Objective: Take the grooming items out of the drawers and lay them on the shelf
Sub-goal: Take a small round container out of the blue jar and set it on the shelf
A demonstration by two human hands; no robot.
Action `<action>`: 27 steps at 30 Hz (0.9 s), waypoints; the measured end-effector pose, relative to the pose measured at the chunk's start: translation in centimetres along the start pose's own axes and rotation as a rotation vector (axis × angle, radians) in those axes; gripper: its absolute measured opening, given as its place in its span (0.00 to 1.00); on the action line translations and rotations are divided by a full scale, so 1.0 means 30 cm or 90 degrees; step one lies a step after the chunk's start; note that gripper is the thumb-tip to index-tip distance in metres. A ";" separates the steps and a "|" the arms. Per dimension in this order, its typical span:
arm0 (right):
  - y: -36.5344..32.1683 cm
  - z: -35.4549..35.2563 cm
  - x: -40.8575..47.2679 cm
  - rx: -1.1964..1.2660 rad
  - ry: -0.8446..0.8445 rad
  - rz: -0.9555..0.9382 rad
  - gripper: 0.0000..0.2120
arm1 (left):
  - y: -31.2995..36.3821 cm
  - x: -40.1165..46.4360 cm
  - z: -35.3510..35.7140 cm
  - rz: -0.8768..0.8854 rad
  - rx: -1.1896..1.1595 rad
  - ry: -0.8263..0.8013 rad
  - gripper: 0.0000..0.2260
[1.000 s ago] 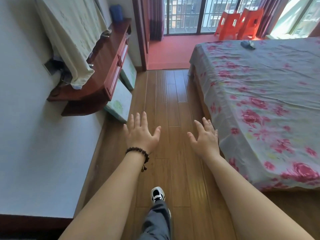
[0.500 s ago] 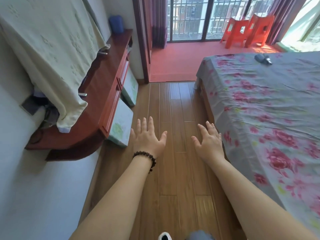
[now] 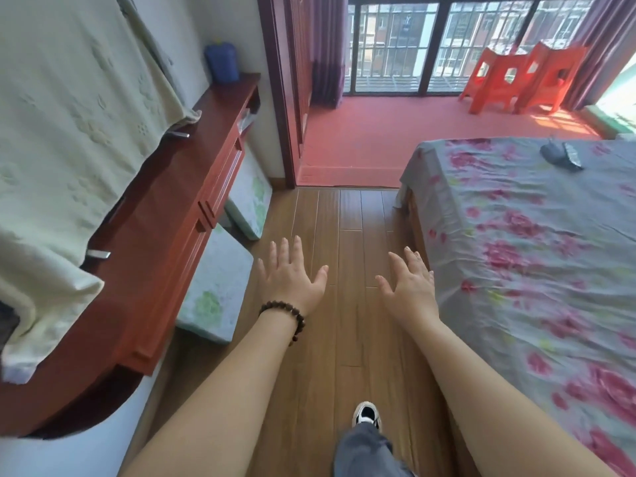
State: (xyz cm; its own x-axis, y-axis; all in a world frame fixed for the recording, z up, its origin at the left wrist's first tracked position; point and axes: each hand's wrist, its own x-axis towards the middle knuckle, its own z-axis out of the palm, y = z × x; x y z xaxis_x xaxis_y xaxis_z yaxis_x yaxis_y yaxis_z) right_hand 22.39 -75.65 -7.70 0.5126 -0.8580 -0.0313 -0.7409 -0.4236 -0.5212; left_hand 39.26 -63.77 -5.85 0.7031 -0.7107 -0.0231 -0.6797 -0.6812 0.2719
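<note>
The drawers (image 3: 220, 187) in the red shelf (image 3: 179, 187) on my left are pushed in, so I cannot see any grooming items inside them. A blue container (image 3: 223, 63) stands at the far end of the shelf top; what it holds I cannot tell. A pale cloth (image 3: 69, 132) drapes over most of the shelf's near part.

My left hand (image 3: 292, 280) reaches out over the floor (image 3: 330, 256), fingers straight and spread wide, holding and touching nothing; a bead bracelet (image 3: 285, 313) sits on that wrist. My right hand (image 3: 411, 287) is stretched forward too, fingers straight and loosely apart, empty, just beside the bed (image 3: 533, 270).

Two green-patterned cushions (image 3: 220, 287) lean under the shelf. The bed has a floral sheet with a dark object (image 3: 561, 154) on it. Beyond are a red carpet (image 3: 395, 139), orange stools (image 3: 523, 80) and barred windows. My shoe (image 3: 367, 413) is on the wooden floor.
</note>
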 end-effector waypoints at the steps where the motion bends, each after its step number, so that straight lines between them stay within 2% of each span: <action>1: 0.011 -0.019 0.083 -0.008 -0.006 -0.005 0.26 | 0.038 0.070 -0.001 -0.007 -0.006 -0.003 0.34; 7: 0.000 -0.084 0.520 -0.027 -0.039 -0.046 0.26 | 0.170 0.431 -0.004 -0.055 -0.023 0.011 0.35; 17: -0.142 0.021 1.136 -0.023 -0.076 -0.105 0.26 | 0.130 1.000 0.013 -0.138 -0.029 0.048 0.35; 22: -0.293 0.128 1.518 -0.039 -0.095 -0.146 0.26 | 0.049 1.378 0.012 -0.164 -0.033 0.070 0.34; 27: -0.540 0.191 1.965 -0.045 -0.103 -0.201 0.26 | -0.051 1.809 -0.079 -0.201 -0.060 0.103 0.34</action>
State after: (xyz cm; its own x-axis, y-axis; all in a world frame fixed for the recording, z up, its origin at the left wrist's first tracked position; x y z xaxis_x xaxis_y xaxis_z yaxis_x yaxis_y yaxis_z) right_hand 67.11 -117.70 -5.98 0.7788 -0.6271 -0.0166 -0.5608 -0.6840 -0.4665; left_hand 78.96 -100.89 -5.22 0.9041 -0.4262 0.0302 -0.4071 -0.8378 0.3638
